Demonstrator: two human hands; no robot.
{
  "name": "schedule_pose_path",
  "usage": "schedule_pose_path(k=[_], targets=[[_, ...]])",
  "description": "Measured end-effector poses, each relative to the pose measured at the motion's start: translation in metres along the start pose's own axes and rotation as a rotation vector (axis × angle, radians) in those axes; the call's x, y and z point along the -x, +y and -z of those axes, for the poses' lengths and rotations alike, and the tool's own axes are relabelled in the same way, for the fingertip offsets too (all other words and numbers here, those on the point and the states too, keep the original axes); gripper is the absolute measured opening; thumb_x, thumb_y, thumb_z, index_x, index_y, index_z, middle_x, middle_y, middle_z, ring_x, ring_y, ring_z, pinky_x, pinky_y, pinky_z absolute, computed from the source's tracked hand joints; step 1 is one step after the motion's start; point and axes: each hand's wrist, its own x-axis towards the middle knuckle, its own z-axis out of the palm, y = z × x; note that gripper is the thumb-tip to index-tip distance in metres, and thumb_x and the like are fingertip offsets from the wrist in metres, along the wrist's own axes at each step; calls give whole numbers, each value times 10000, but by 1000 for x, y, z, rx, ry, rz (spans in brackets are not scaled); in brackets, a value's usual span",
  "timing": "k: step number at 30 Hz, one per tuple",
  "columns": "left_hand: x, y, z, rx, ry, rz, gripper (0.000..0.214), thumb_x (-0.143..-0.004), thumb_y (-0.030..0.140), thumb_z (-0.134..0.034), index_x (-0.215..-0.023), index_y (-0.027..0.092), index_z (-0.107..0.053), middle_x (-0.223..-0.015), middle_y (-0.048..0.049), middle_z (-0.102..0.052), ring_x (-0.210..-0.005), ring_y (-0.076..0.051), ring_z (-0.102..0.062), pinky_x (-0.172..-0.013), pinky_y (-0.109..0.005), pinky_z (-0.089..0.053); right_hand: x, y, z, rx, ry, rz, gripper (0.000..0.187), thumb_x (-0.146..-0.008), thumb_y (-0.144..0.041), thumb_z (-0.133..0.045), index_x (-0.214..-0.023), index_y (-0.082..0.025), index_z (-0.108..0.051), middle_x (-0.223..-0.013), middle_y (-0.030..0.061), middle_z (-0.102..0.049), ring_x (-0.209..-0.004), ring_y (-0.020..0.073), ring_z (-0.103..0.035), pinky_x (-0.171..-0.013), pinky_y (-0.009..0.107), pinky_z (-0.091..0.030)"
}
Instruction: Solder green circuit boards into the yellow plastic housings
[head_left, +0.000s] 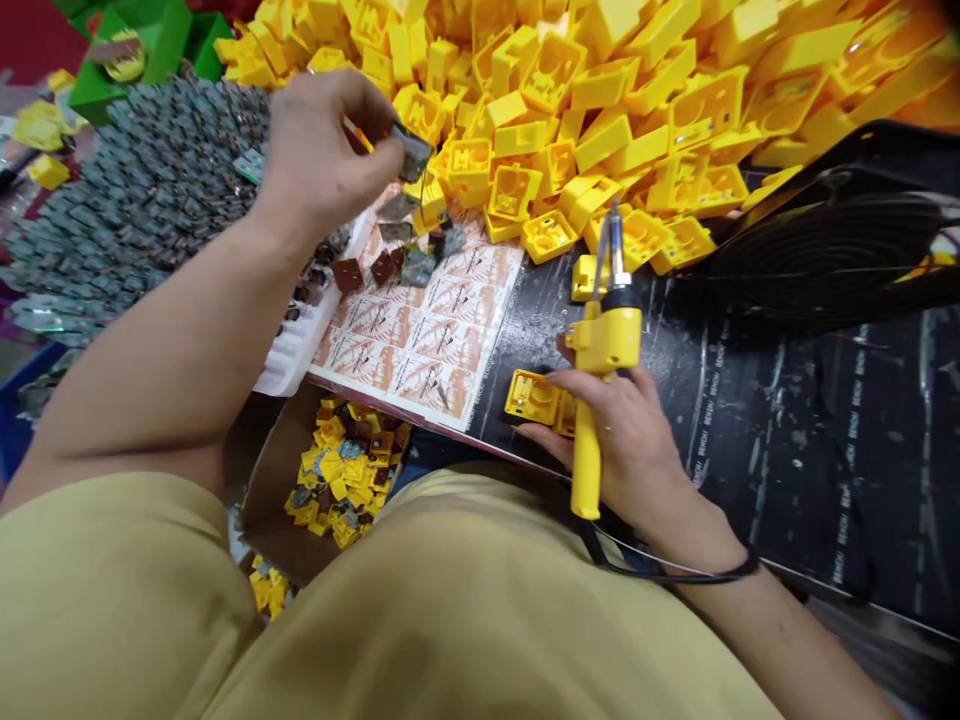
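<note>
My left hand [330, 150] is raised over the left part of the table, thumb and fingers pinching a small grey-green circuit board [413, 154] with a thin wire hanging from it. Closed round a yellow soldering gun [605, 345] is my right hand [630, 440]; the gun's metal tip points away from me. Beneath the gun, the thumb and a finger of that hand also lie at a small open yellow plastic case [534, 397], partly hidden. Several loose boards [416, 266] and brown pieces [347, 275] lie below my left hand on a printed sticker sheet [427, 350].
A big heap of yellow cases [540, 110] fills the back of the black table mat [787, 430]. To the left are massed circuit boards [142, 180] and a green bin [150, 50]. A black fan [832, 250] stands right. A cardboard box [274, 500] of scraps sits below the edge.
</note>
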Motion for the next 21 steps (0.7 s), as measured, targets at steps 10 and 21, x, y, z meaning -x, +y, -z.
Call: schedule_pose_path(k=[10, 21], targets=[[97, 18, -4, 470, -586, 209, 230, -867, 301, -571, -1062, 193, -627, -671, 18, -645, -553, -114, -599, -499, -260, -486, 0, -5, -1, -52, -41, 39, 427, -862, -278, -705, -1210, -173, -479, -991, 78, -691, -844, 184, -659, -991, 411, -465], [149, 35, -9, -92, -464, -276, 343, -907, 408, -499, -1071, 179, -696, -1100, -89, -687, -1020, -273, -593, -903, -446, -446, 1, -2, 11, -62, 65, 23, 514, -763, -269, -803, -1198, -205, -537, -953, 57, -709, -964, 245, -692, -968, 437, -533]])
